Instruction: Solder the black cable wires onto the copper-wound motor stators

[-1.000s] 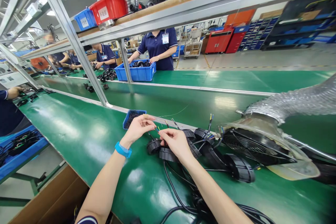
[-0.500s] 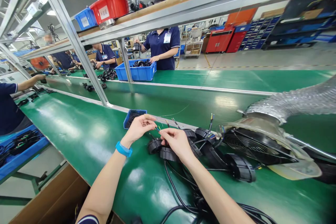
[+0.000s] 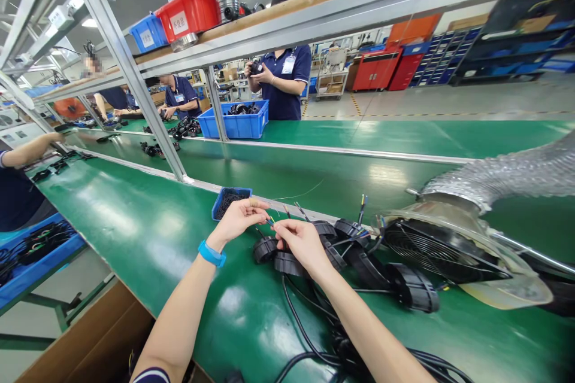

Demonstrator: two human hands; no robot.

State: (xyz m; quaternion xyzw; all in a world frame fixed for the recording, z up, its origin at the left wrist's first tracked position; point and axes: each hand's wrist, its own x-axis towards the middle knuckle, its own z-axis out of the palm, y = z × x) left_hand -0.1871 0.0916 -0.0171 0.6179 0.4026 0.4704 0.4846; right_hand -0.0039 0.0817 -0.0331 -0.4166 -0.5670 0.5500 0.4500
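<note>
My left hand, below a blue wristband, pinches the ends of thin coloured wires. Close against it, my right hand grips the same wires between thumb and fingers. Under and beside my right hand lie round black plastic housings with black cables running toward me. More black housings with bare coloured wire ends lie to the right. A small blue bin of dark thin pieces stands just beyond my left hand.
A fume hood with a fan grille and silver duct stands at right. A metal post and shelf beam cross ahead. Co-workers handle black parts across the line, near a blue crate. A cardboard box is below left.
My hands stay almost still at the wires. Across the line, a co-worker has brought both hands together on a black part. The arm at far left has shifted left.
</note>
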